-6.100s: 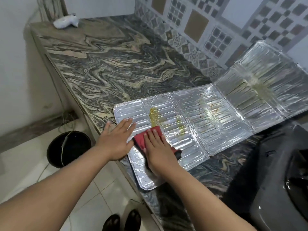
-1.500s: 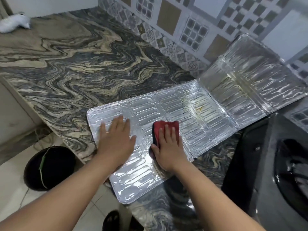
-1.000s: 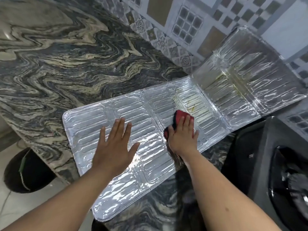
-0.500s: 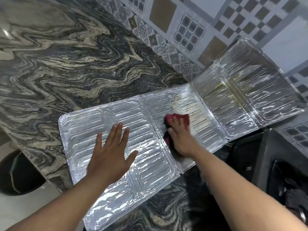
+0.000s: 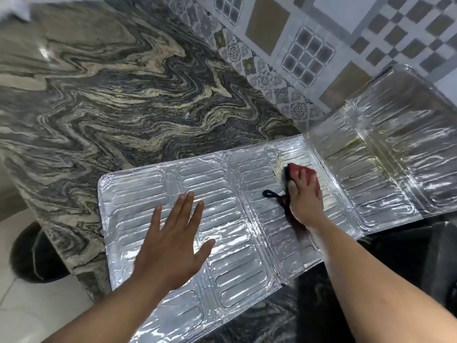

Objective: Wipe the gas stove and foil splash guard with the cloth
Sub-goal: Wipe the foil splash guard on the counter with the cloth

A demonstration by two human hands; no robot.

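The silver foil splash guard (image 5: 138,191) lies unfolded on the marble counter, its right panels propped up against the tiled wall. My left hand (image 5: 173,246) presses flat on its left panels, fingers spread. My right hand (image 5: 305,194) presses a red cloth (image 5: 295,170) with a black loop onto the middle panel, next to yellowish grease streaks. More yellow stains show on the raised right panel (image 5: 356,142). The black gas stove (image 5: 440,258) is only partly visible at the right edge.
The swirled grey marble counter (image 5: 123,95) stretches back and left. A patterned tiled wall (image 5: 309,45) rises behind. A black bucket (image 5: 32,256) stands on the white floor below the counter's left edge. A white object (image 5: 14,8) lies at the far left corner.
My right hand has slid the cloth from the left panels toward the right, onto the middle panel. My left hand has shifted right along the foil and stays flat on it.
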